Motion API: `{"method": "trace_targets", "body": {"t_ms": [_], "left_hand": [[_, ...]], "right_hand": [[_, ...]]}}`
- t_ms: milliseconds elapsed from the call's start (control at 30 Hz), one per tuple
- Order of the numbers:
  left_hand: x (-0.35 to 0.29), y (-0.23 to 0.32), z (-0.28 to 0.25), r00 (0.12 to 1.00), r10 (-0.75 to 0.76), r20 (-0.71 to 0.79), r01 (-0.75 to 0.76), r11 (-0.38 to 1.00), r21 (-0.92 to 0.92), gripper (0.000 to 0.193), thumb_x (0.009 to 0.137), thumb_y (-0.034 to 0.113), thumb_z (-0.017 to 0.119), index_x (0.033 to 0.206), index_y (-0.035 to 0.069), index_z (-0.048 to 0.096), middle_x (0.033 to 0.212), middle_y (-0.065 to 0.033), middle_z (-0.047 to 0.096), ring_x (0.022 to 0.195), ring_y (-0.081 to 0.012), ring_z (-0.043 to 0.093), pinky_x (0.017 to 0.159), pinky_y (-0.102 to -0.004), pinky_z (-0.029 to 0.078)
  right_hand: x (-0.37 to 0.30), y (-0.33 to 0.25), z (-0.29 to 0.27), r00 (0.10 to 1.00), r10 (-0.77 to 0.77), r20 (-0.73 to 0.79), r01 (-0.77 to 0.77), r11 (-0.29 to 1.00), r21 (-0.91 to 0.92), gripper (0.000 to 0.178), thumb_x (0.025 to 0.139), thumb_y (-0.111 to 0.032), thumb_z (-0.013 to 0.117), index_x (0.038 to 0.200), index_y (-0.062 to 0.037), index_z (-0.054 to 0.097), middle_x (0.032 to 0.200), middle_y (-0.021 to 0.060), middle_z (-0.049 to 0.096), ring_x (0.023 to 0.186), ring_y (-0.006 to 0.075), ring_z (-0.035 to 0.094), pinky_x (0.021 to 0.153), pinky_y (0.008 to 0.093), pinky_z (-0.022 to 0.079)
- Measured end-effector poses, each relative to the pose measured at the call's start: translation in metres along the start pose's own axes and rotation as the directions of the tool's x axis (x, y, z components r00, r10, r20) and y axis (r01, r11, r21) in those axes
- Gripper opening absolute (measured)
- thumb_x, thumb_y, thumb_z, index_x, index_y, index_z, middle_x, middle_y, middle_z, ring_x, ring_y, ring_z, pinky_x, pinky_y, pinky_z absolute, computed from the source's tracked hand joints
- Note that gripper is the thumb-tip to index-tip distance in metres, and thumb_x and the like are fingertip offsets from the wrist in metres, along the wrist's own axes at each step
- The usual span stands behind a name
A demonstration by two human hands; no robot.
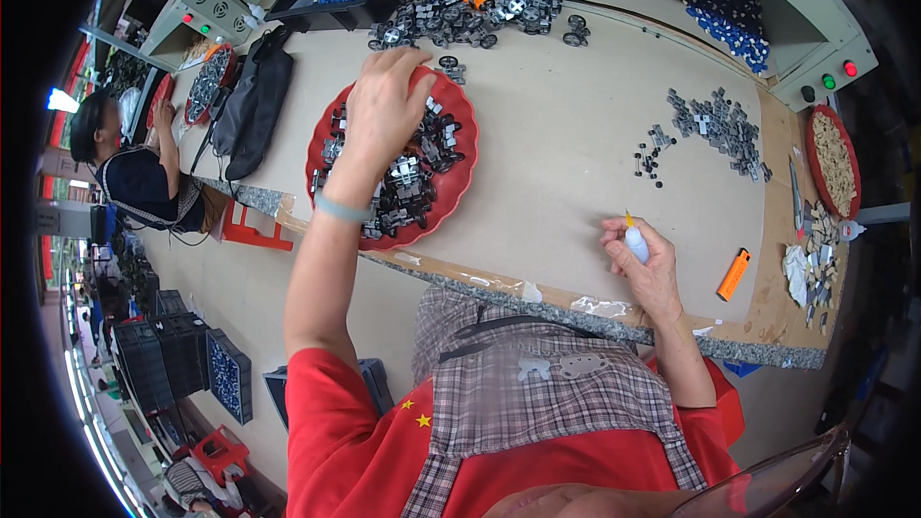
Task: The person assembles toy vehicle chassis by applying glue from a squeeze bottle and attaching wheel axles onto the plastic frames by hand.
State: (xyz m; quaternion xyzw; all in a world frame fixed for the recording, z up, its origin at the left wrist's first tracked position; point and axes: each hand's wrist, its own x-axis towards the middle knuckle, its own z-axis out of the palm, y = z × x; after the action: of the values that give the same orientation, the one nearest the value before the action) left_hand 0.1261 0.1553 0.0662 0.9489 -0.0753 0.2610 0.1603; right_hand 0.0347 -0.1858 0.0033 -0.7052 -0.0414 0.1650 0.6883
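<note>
My left hand (389, 105) reaches over the far side of a red scalloped plate (465, 173), its thumb apart from its fingers and nothing visible between them. Black and grey toy-vehicle assemblies with wheels (408, 182) fill the plate. Just beyond my left fingertips, one small wheeled assembly (450, 68) lies by the plate's far rim. Near the table's front edge, my right hand (650, 269) grips a small white glue bottle (635, 244) with its yellow tip pointing up and away from me.
Wheeled assemblies (460, 19) are heaped at the back. Loose grey parts (720, 129) and small black wheel pieces (649, 165) lie to the right. An orange lighter (734, 274) sits near the front right. A dark bag (259, 101) and another person (144, 173) are at left.
</note>
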Motion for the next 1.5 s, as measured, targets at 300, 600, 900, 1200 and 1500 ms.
{"method": "trace_targets", "body": {"t_ms": [300,600,900,1200,1500], "left_hand": [[0.067,-0.035,0.072,0.884,-0.22,0.414,0.09,0.946,0.311,0.022,0.084,0.021,0.059,0.101,0.013,0.069,0.098,-0.0146,0.067,0.093,-0.0327,0.064,0.082,-0.043,0.05],[0.06,0.004,0.046,0.88,-0.167,0.444,0.375,0.818,-0.435,0.016,0.09,0.011,0.054,0.094,0.003,0.067,0.083,-0.0071,0.066,0.072,-0.0158,0.063,0.067,-0.0289,0.051],[-0.064,0.116,0.032,0.559,0.164,0.813,0.825,-0.207,-0.526,0.021,0.092,0.004,0.05,0.11,-0.001,0.059,0.086,-0.0076,0.064,0.072,-0.0127,0.062,0.057,-0.02,0.049],[-0.105,0.139,0.042,0.533,0.176,0.827,0.837,-0.252,-0.486,0.025,0.092,0.004,0.05,0.114,-0.003,0.057,0.099,-0.014,0.064,0.084,-0.0222,0.066,0.071,-0.0276,0.055],[-0.123,0.136,0.027,0.482,0.455,0.749,0.831,-0.508,-0.227,0.046,0.095,0.021,0.047,0.126,-0.012,0.044,0.123,-0.0217,0.054,0.115,-0.0361,0.055,0.095,-0.0411,0.048]], "right_hand": [[0.004,0.001,0.001,0.999,-0.039,0.026,0.04,0.999,-0.026,0.023,0.086,-0.002,0.064,0.108,0.0012,0.061,0.087,0.0028,0.061,0.072,0.0058,0.055,0.057,0.0201,0.047],[0.0,0.002,-0.004,0.997,-0.071,0.026,0.07,0.997,0.021,0.022,0.085,-0.001,0.065,0.107,0.0001,0.062,0.086,0.0025,0.061,0.07,0.0054,0.054,0.056,0.0191,0.046],[0.007,-0.031,0.014,0.893,-0.44,-0.089,0.412,0.881,-0.232,0.028,0.079,-0.001,0.069,0.106,-0.0007,0.061,0.106,0.008,0.06,0.078,0.0121,0.061,0.063,0.0214,0.048],[0.009,-0.03,0.014,0.993,-0.114,0.026,0.114,0.993,-0.001,0.029,0.082,-0.001,0.067,0.11,-0.0013,0.062,0.095,0.0067,0.067,0.087,0.013,0.065,0.077,0.0248,0.054],[0.006,-0.027,0.002,0.946,-0.197,0.259,0.243,0.957,-0.156,0.023,0.078,-0.007,0.073,0.101,-0.0031,0.066,0.086,0.0047,0.067,0.076,0.009,0.063,0.064,0.0224,0.052]]}}
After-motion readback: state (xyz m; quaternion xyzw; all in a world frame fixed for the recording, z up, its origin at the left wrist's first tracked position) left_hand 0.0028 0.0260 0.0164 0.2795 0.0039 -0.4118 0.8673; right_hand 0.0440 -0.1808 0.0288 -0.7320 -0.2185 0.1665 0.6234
